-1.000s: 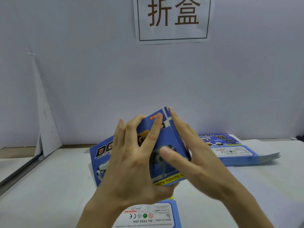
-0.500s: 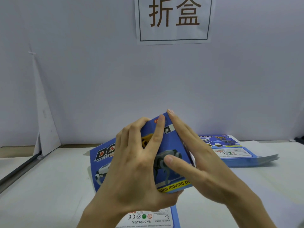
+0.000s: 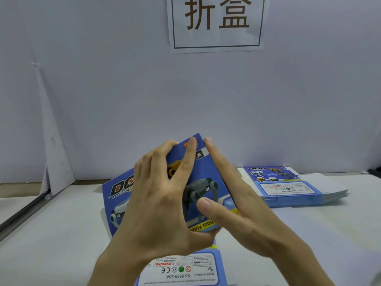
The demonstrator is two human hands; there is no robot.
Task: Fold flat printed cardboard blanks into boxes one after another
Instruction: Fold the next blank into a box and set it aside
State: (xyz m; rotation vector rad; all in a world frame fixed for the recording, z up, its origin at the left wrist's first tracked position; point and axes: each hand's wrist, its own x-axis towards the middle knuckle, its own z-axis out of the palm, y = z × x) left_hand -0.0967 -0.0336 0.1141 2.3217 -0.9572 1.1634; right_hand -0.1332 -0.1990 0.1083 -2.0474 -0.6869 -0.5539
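Above the near middle of the surface [image 3: 51, 244], raised clear of it: a half-formed box [image 3: 208, 172], its blue printed face tilted toward the viewer. The left hand [image 3: 156, 213] grasps it, fingers [image 3: 186, 162] curled over the upper edge and thumb hooked beneath the lower one, presumably to steady the body while a crease is set. The right hand [image 3: 243, 213] is released rather than clenched. Its fingers [image 3: 218, 162] lie straight along the right side panel and its thumb rests on the printed face, which reads as a push squaring side against front (a judgement, not something shown). A white warning-label panel [image 3: 185, 269] shows below the wrists at the near edge. Whether it belongs to the held piece or lies separately cannot be told. The stack of flat blanks [image 3: 288, 188] sits toward the far right of the surface, well apart from the hands, probably kept there so the right arm can draw the next piece. Room for moving is widest toward the left edge and between the hands and the stack. The wall [image 3: 103, 100] rises just behind the far edge and limits forward travel.
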